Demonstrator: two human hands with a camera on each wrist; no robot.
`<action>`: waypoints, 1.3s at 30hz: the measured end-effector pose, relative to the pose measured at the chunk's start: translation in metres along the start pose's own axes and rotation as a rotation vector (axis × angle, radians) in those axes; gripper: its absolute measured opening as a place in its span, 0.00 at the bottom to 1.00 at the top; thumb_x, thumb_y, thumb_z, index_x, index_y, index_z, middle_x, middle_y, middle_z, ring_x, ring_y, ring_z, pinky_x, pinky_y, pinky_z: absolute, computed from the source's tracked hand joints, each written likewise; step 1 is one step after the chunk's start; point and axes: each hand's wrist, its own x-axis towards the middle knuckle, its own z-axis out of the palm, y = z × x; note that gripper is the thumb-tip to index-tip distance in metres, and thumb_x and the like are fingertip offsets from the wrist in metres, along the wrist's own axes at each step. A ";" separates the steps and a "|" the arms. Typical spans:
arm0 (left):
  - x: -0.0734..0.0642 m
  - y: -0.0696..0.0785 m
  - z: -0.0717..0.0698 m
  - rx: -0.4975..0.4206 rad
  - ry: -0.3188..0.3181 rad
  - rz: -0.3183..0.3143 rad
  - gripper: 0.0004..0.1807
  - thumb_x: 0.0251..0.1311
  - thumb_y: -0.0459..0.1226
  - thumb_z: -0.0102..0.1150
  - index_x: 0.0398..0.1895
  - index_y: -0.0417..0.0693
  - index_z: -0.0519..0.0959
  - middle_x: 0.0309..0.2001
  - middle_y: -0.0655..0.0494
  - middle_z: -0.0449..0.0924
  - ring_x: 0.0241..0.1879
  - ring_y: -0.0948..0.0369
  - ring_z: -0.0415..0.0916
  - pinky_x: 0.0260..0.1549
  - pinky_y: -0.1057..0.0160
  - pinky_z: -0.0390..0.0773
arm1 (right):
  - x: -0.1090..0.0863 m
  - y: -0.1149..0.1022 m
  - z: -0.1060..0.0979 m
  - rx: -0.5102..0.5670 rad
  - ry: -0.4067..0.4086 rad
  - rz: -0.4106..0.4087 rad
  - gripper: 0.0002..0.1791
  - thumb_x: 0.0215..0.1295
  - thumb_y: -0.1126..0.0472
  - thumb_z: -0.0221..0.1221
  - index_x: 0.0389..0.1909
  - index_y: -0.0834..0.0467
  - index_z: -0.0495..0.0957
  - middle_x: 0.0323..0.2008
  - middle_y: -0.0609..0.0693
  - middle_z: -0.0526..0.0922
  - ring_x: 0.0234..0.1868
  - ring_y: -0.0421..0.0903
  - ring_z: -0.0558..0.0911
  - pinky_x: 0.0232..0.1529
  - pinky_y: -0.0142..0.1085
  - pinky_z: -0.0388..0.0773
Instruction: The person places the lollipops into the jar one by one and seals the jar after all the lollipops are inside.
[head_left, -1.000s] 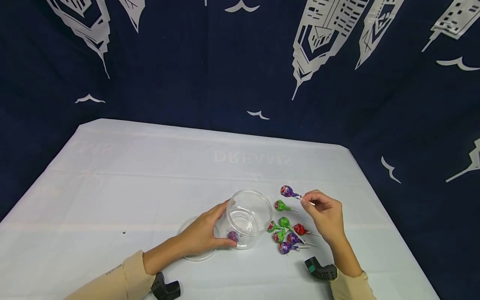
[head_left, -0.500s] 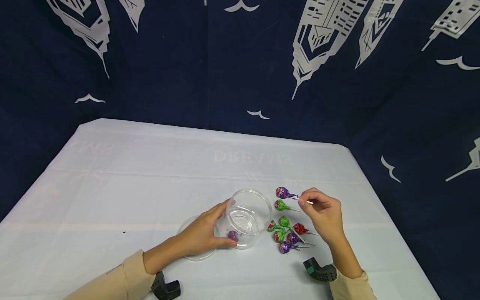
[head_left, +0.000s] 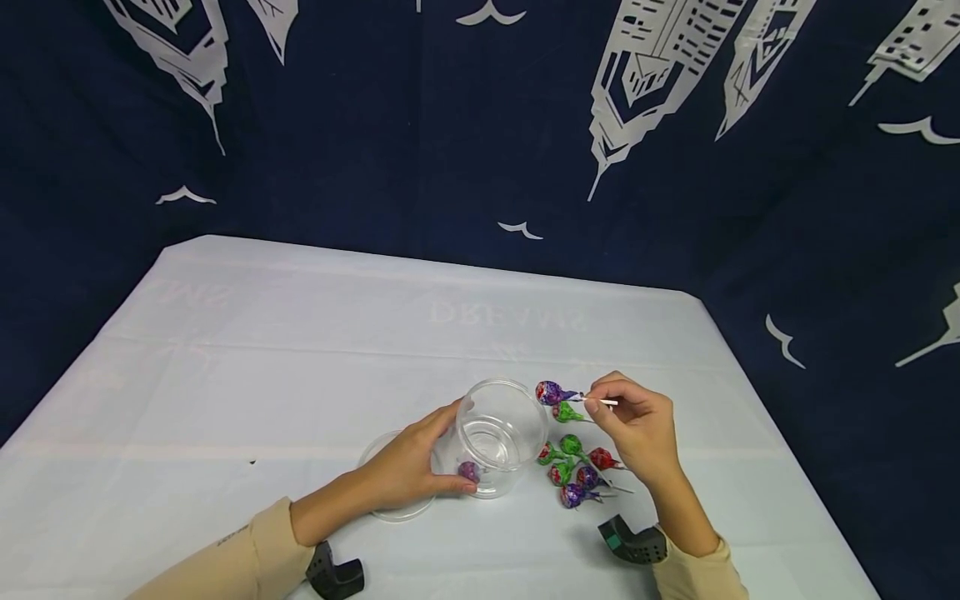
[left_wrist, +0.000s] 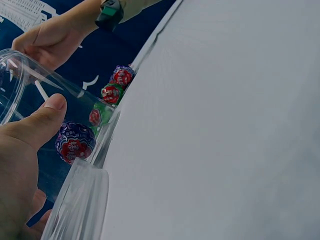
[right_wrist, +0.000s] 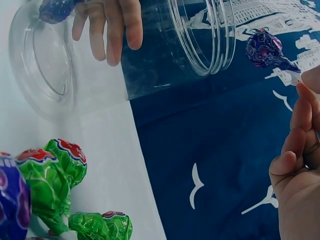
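Observation:
My left hand (head_left: 408,467) grips the side of a clear plastic jar (head_left: 501,425), thumb toward me and fingers around the far side. Inside the jar, near its bottom, lies one purple lollipop (left_wrist: 75,142). With thumb and fingertips my right hand (head_left: 633,421) pinches the white stick of another purple lollipop (right_wrist: 263,49). Its wrapped head points left, close to the right of the jar's rim. On the table below the right hand lie several lollipops: green ones (head_left: 571,444), a red one (head_left: 602,458) and purple ones (head_left: 572,496).
A round clear lid (head_left: 397,511) lies on the white-covered table (head_left: 247,392), partly hidden under the left hand and beside the jar. A small dark speck (head_left: 252,462) sits farther left. Behind the table hangs a navy cloth (head_left: 375,150) with white building prints.
The right hand has moved left and slightly down with the purple lollipop, bringing it closer to the jar's rim. The left hand and jar stay in place.

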 end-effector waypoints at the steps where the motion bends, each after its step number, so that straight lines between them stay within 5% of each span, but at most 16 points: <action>1: 0.000 0.000 0.000 0.001 0.000 0.000 0.57 0.47 0.53 0.76 0.76 0.44 0.55 0.71 0.46 0.64 0.68 0.47 0.65 0.63 0.45 0.68 | 0.000 0.000 0.000 0.007 -0.002 -0.004 0.04 0.59 0.81 0.60 0.30 0.72 0.78 0.31 0.49 0.80 0.33 0.39 0.76 0.30 0.26 0.76; 13: 0.000 -0.001 0.000 0.001 -0.001 -0.002 0.57 0.47 0.52 0.77 0.77 0.44 0.55 0.71 0.46 0.63 0.68 0.47 0.64 0.63 0.44 0.67 | 0.004 -0.001 0.010 0.078 -0.036 -0.048 0.04 0.63 0.74 0.63 0.29 0.71 0.78 0.31 0.52 0.80 0.34 0.39 0.77 0.31 0.26 0.77; 27: 0.000 0.000 -0.001 0.014 -0.001 0.014 0.57 0.47 0.52 0.76 0.76 0.43 0.55 0.72 0.44 0.63 0.69 0.46 0.63 0.64 0.45 0.65 | 0.005 0.002 0.019 0.182 -0.104 -0.140 0.06 0.59 0.81 0.59 0.35 0.72 0.80 0.34 0.52 0.82 0.35 0.43 0.76 0.35 0.30 0.75; 39: 0.001 0.000 0.000 0.017 0.001 0.019 0.58 0.47 0.53 0.76 0.76 0.43 0.55 0.71 0.46 0.63 0.68 0.47 0.64 0.64 0.46 0.67 | 0.002 0.004 0.015 0.179 -0.086 -0.147 0.05 0.62 0.78 0.60 0.37 0.71 0.82 0.35 0.51 0.82 0.35 0.43 0.76 0.35 0.29 0.75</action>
